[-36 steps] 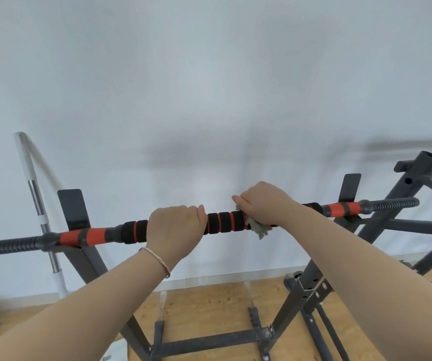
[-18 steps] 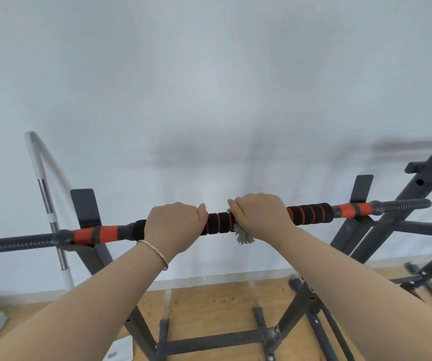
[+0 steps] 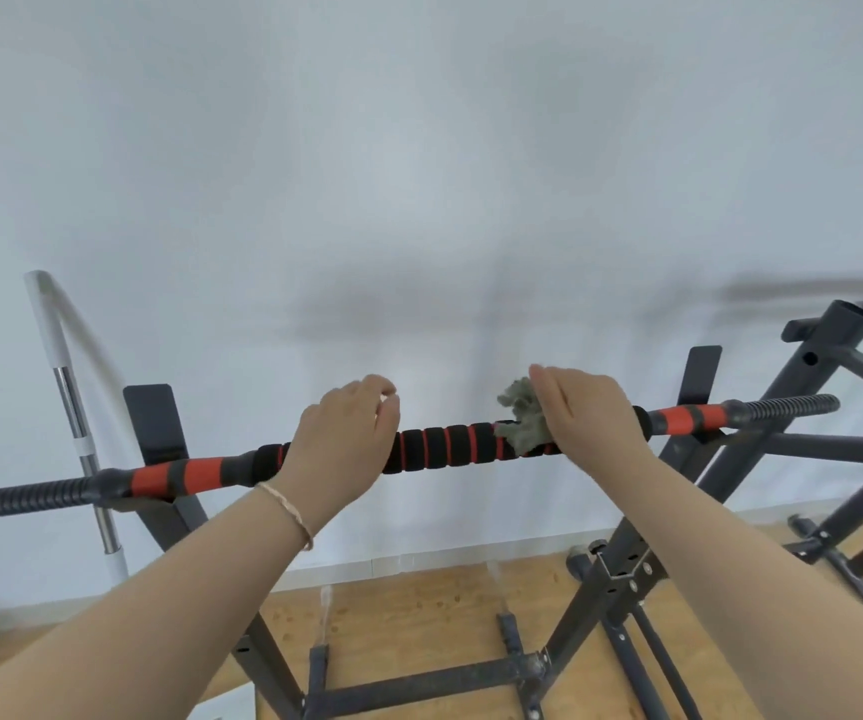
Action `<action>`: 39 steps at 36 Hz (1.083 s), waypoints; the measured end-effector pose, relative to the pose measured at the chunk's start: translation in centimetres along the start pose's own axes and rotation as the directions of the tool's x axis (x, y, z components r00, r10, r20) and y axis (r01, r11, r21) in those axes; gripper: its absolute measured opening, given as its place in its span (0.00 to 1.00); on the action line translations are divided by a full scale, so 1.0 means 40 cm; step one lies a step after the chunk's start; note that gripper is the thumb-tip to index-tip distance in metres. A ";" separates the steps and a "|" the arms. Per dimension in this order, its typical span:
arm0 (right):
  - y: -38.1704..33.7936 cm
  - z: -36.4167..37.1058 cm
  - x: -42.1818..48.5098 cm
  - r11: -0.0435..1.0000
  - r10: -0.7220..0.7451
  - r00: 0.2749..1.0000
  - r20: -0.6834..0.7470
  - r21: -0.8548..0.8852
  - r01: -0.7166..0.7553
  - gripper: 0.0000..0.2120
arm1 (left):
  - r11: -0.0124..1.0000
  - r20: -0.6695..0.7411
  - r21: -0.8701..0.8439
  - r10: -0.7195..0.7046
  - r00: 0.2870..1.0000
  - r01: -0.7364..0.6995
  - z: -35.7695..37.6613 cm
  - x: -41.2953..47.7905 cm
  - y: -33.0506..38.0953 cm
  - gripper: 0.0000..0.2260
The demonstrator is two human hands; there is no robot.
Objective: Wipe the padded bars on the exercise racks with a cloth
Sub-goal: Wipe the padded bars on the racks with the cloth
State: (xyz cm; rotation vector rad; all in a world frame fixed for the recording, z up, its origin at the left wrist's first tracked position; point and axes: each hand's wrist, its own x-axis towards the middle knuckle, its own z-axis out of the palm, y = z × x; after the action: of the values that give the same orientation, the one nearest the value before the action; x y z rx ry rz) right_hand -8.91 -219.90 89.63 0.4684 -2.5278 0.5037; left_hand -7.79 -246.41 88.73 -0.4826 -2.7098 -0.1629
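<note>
Bar (image 3: 445, 449) crosses mid-frame, black padding with red rings, seated in the rack (image 3: 621, 574) hooks. Cloth (image 3: 522, 423) bunched on it right of centre, beside and under right hand (image 3: 585, 413): fingers straight, palm pressing cloth to the foam, likely so it wipes without slipping off. Left hand (image 3: 341, 439) left of centre, fingers loosely curled, gripping nothing (contact with bar unclear). No container seen. Wood floor (image 3: 419, 605) below.

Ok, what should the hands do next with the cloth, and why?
Probably curl the right hand round the grey cloth and slide it left along the padded bar. Its fingers look straight, the cloth sits bunched on the bar beside it, and the foam between it and the open left hand is uncovered.
</note>
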 end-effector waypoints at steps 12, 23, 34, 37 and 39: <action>0.013 0.060 -0.009 0.873 -0.050 0.981 0.188 -0.470 0.134 0.11 | 0.950 0.181 0.291 0.058 0.982 -0.109 0.014 0.009 0.071 0.05; -0.085 0.047 0.044 0.989 -0.007 1.000 0.005 -0.145 0.008 0.18 | 0.962 0.154 0.270 -0.007 0.988 -0.035 -0.009 -0.012 0.021 0.13; -0.183 0.150 0.015 0.866 -0.224 0.952 0.209 -0.406 0.293 0.09 | 0.911 0.319 0.410 -0.098 0.943 -0.044 -0.033 -0.027 -0.020 0.18; -0.185 0.159 0.050 0.911 -0.103 0.975 0.195 -0.375 0.171 0.21 | 0.930 0.232 0.367 -0.065 0.970 -0.025 -0.028 -0.042 -0.027 0.15; -0.192 0.155 0.076 0.880 -0.105 0.968 0.229 -0.432 0.198 0.25 | 0.946 0.113 0.323 -0.007 0.994 -0.030 -0.021 -0.053 -0.030 0.10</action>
State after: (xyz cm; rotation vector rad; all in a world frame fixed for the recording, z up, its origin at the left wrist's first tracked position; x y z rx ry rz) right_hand -10.74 -229.98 88.30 0.5516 -2.6531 -0.2074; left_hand -6.07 -248.33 88.63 -0.4188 -2.7660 0.3199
